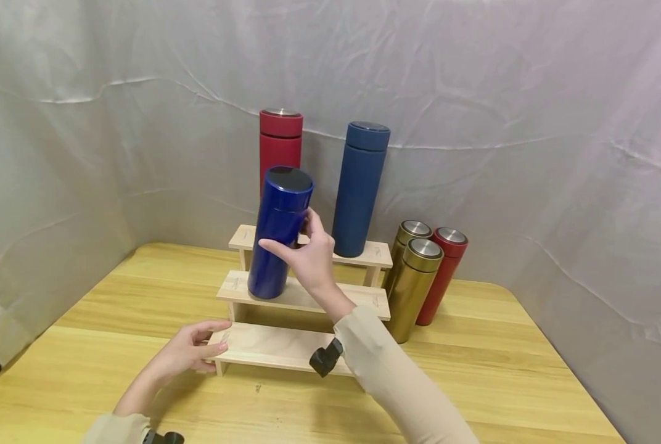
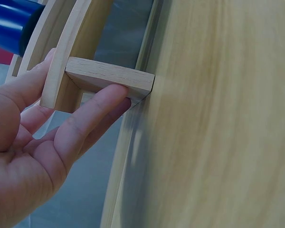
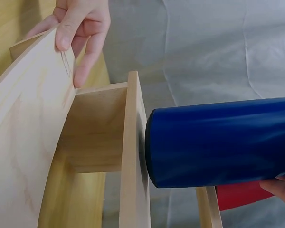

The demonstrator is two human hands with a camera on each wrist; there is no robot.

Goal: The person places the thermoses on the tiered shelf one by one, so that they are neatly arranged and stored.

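Note:
My right hand (image 1: 308, 256) grips a glossy blue thermos bottle (image 1: 277, 246) with a dark lid top, thumb on its near side. Its base is at the left part of the middle step (image 1: 319, 297) of a wooden three-step display stand; in the right wrist view the blue thermos bottle (image 3: 218, 142) meets that step's top or hangs just off it. My left hand (image 1: 188, 348) holds the left end of the lowest step (image 1: 277, 345), thumb on top. In the left wrist view, fingers of the left hand (image 2: 42, 137) lie against the stand's leg (image 2: 109, 76).
On the top step (image 1: 377, 251) stand a red thermos bottle (image 1: 280, 145) and a matte blue thermos bottle (image 1: 359, 191). Right of the stand, two gold thermos bottles (image 1: 414, 296) and another red thermos bottle (image 1: 444, 277) stand on the wooden table (image 1: 497, 364). Pale cloth (image 1: 475, 80) hangs behind.

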